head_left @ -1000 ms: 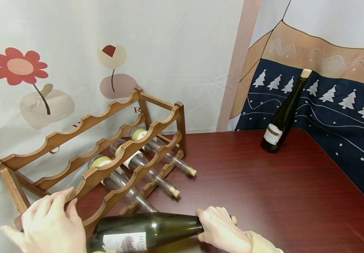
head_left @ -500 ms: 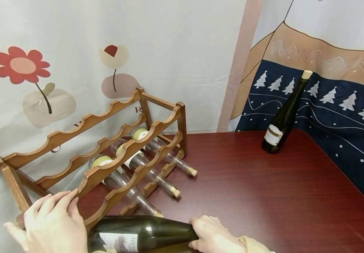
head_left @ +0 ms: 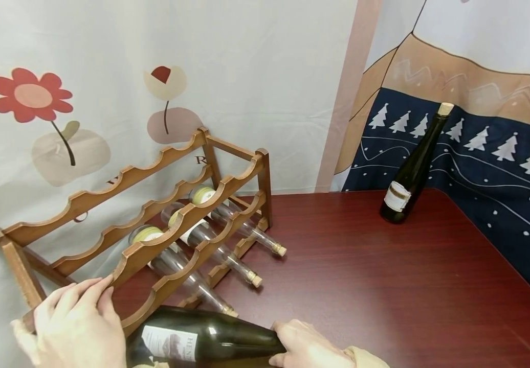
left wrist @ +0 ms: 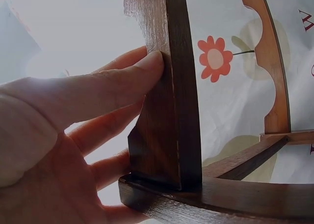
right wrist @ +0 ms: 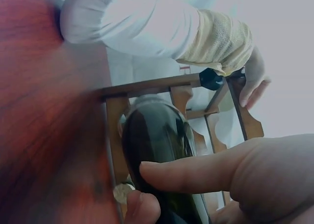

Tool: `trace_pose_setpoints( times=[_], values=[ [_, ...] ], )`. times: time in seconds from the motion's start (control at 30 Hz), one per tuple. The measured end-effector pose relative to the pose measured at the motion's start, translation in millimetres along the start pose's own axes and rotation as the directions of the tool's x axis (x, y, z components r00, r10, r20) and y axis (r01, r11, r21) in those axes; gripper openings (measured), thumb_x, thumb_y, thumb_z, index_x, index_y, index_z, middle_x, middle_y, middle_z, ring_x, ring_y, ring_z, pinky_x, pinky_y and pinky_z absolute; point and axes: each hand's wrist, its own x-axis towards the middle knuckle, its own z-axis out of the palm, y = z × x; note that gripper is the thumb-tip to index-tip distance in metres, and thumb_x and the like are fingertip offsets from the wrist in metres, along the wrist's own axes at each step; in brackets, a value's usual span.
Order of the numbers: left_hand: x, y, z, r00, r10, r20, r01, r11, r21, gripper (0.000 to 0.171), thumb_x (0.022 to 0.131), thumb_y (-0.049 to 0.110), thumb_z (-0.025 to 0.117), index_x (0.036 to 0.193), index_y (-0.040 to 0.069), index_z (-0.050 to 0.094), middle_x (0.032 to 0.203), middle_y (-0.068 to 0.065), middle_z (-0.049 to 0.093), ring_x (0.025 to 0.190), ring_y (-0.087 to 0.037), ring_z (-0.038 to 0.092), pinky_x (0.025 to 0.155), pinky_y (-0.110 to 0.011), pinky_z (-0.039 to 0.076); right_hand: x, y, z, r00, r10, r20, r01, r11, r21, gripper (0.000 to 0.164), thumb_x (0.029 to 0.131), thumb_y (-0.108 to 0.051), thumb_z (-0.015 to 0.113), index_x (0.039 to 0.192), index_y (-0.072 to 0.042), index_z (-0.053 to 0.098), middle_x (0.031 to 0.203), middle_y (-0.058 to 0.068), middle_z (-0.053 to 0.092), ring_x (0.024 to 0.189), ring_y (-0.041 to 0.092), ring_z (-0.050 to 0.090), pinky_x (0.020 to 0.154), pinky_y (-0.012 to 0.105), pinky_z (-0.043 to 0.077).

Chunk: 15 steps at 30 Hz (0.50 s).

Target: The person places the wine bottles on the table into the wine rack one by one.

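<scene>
My left hand (head_left: 78, 327) grips the near left corner of the wooden wine rack (head_left: 182, 223). In the left wrist view its thumb presses one face of a dark wooden post (left wrist: 169, 111), with the fingers behind. My right hand (head_left: 308, 347) holds a dark green wine bottle (head_left: 235, 335) round its neck, which the hand covers. The bottle lies nearly level, its base toward the rack's lower front rail, its white label facing up. The right wrist view looks along the bottle (right wrist: 157, 135) at the rack, thumb on the glass.
Three clear corked bottles (head_left: 205, 243) lie in the rack's lower level, necks toward the table's front. Another green bottle (head_left: 417, 163) stands corked at the back right of the red-brown table (head_left: 361, 276). Printed cloths (head_left: 265, 92) hang behind the rack and table.
The right hand has shifted left with the green bottle, whose base end has swung up slightly toward the rack. Its cork has gone out of sight. The left hand stays on the rack.
</scene>
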Motion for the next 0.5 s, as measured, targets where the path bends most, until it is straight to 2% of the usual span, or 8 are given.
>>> trace_pose_setpoints(
  times=[0.2,0.33,0.5],
  values=[
    [0.1,-0.5,-0.6,1.0,-0.006,0.001,0.006,1.0,0.01,0.012,0.081,0.0,0.065,0.091,0.002,0.072,0.097,-0.018,0.069,0.108,-0.036,0.05,0.116,-0.06,0.011,7.4,-4.6,9.3,0.999,0.007,0.035,-0.009,0.999,0.048,0.019,0.078,-0.026,0.074,0.086,-0.016,0.06,0.069,-0.012,0.055,0.061,-0.001,0.047,0.057,0.019,0.041],
    [0.1,-0.8,-1.1,1.0,-0.008,0.006,0.008,1.0,0.009,0.013,0.081,0.0,0.066,0.091,0.002,0.072,0.097,-0.018,0.069,0.108,-0.036,0.05,0.115,-0.061,0.011,13.4,-9.3,19.6,1.0,-0.023,0.012,0.023,0.999,0.047,0.021,0.078,-0.024,0.074,0.089,-0.013,0.061,0.071,-0.009,0.059,0.062,-0.002,0.049,0.056,0.018,0.042],
    [0.9,-0.8,-2.1,1.0,-0.023,0.016,0.022,1.0,0.012,0.013,0.08,-0.001,0.066,0.091,0.002,0.072,0.098,-0.018,0.069,0.109,-0.036,0.05,0.116,-0.061,0.01,21.0,-18.2,31.5,1.0,-0.007,0.011,0.005,0.993,0.12,0.021,0.078,-0.02,0.074,0.091,-0.011,0.061,0.072,-0.008,0.06,0.063,-0.002,0.05,0.057,0.018,0.043]
  ],
)
